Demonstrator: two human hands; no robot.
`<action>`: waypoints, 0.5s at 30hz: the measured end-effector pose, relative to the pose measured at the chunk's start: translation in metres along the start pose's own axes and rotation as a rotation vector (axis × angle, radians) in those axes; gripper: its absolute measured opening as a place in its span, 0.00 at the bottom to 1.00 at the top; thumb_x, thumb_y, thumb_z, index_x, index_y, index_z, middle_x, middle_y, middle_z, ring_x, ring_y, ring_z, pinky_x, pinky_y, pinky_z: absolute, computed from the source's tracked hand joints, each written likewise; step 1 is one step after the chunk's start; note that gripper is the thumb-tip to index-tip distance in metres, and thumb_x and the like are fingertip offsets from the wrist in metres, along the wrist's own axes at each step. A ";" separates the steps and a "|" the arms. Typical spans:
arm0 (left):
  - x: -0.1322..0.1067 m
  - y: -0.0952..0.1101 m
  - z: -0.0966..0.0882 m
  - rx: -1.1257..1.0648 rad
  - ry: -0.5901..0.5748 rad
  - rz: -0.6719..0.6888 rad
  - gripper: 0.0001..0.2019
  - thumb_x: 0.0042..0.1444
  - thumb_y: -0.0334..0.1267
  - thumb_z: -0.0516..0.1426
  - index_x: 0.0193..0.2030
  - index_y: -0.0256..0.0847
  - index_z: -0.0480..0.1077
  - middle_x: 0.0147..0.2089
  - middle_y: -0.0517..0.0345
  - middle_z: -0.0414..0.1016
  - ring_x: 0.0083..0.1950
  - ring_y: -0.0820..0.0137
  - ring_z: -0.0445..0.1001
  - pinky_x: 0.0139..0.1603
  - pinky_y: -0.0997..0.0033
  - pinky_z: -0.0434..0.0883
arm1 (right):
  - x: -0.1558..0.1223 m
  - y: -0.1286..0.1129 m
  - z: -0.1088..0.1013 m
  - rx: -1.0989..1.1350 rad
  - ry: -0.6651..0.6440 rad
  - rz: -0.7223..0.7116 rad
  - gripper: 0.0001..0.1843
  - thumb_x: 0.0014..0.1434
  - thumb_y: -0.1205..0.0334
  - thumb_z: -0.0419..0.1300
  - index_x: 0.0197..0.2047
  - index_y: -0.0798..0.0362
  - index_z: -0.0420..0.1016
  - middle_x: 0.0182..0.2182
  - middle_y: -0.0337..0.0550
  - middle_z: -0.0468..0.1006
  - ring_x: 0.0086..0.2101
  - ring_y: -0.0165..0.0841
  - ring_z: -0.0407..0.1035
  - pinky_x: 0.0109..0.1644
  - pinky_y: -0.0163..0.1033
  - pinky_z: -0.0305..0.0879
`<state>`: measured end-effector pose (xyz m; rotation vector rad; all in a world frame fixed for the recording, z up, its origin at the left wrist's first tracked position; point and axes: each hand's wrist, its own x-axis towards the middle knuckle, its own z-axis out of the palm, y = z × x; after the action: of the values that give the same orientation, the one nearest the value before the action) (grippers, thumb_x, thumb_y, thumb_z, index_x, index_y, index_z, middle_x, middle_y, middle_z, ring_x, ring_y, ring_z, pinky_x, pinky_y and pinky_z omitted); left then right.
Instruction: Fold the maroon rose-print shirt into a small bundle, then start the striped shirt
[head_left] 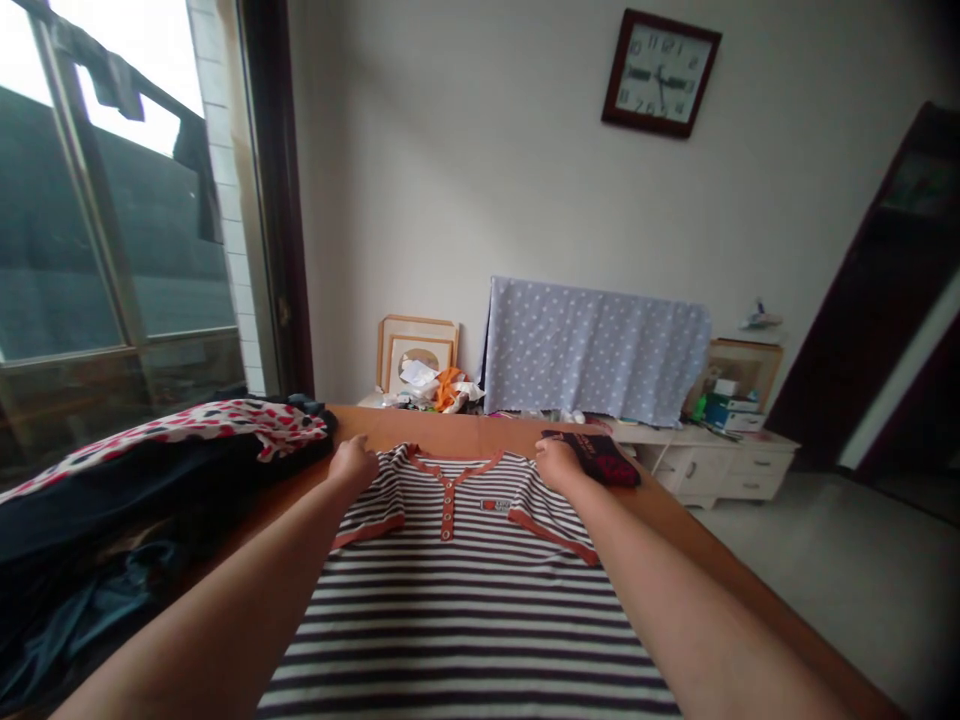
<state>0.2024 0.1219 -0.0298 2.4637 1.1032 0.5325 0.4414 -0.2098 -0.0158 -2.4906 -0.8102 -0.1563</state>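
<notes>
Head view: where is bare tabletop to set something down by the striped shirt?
Bare orange tabletop shows beyond the shirt and in a strip on its right. Crowded: left, by piled dark clothing, and at the right hand, on a dark cloth.

Henley shirt (457,600) flat on table (450,432), collar toward the far edge. Heaped clothing (142,470) left of the shirt; folded cloth (600,458) just right of the collar. Behind the table, framed pictures (417,352) at left, drawer cabinet (712,470) at right, wall clock (660,73) above.
</notes>
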 end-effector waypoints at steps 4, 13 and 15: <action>0.007 0.001 0.019 -0.014 0.019 -0.105 0.35 0.57 0.39 0.55 0.72 0.34 0.56 0.64 0.35 0.72 0.62 0.52 0.74 0.53 0.63 0.71 | 0.012 0.002 0.025 -0.082 -0.091 -0.003 0.20 0.57 0.68 0.60 0.53 0.54 0.79 0.52 0.56 0.80 0.52 0.43 0.72 0.56 0.39 0.62; 0.020 -0.006 0.038 -0.047 -0.026 -0.148 0.38 0.48 0.45 0.63 0.67 0.38 0.63 0.62 0.36 0.74 0.59 0.48 0.75 0.49 0.62 0.71 | 0.030 0.010 0.054 -0.165 -0.176 0.028 0.35 0.54 0.69 0.61 0.67 0.60 0.66 0.58 0.64 0.74 0.58 0.48 0.69 0.60 0.44 0.63; 0.016 -0.004 0.039 -0.069 -0.022 -0.161 0.35 0.48 0.46 0.63 0.63 0.38 0.67 0.59 0.36 0.76 0.56 0.47 0.76 0.47 0.60 0.71 | 0.028 0.007 0.053 -0.174 -0.157 0.042 0.32 0.54 0.69 0.61 0.64 0.60 0.70 0.56 0.63 0.75 0.56 0.48 0.70 0.58 0.44 0.63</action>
<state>0.2287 0.1297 -0.0619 2.2924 1.2397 0.4849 0.4660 -0.1739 -0.0574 -2.7085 -0.8380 -0.0166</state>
